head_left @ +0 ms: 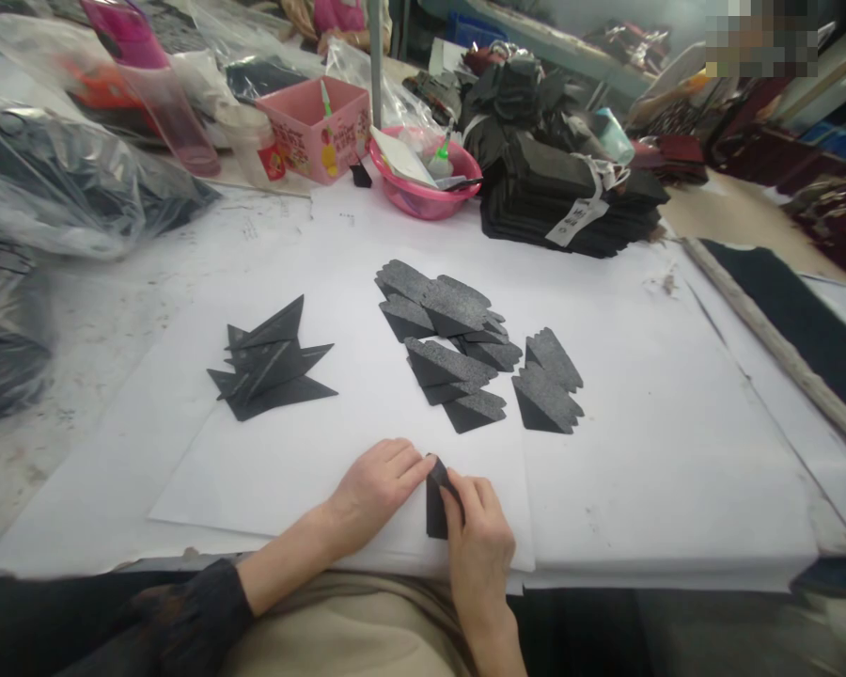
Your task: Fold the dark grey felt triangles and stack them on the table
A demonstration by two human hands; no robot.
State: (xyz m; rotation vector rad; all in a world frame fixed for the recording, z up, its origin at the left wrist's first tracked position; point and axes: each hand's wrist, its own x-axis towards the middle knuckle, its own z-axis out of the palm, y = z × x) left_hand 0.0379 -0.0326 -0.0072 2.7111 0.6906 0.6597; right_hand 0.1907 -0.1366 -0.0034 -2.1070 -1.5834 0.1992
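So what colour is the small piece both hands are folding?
Black, seen in the head view: the small black folded piece pinched between left hand and right hand.

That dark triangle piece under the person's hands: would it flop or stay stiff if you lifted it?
The dark piece is probably thin and light: it lies flat on the white paper. It likely bends easily, since both hands, left and right, seem to be folding it. Folded grey pieces nearby keep their creases, so perhaps not limp.

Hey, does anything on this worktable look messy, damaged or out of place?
Nothing looks spilled or damaged. Both hands, left and right, press a dark folded piece on the white paper sheet. The flat black triangles lie fanned unevenly, and the grey folded pieces sit in loose overlapping heaps.
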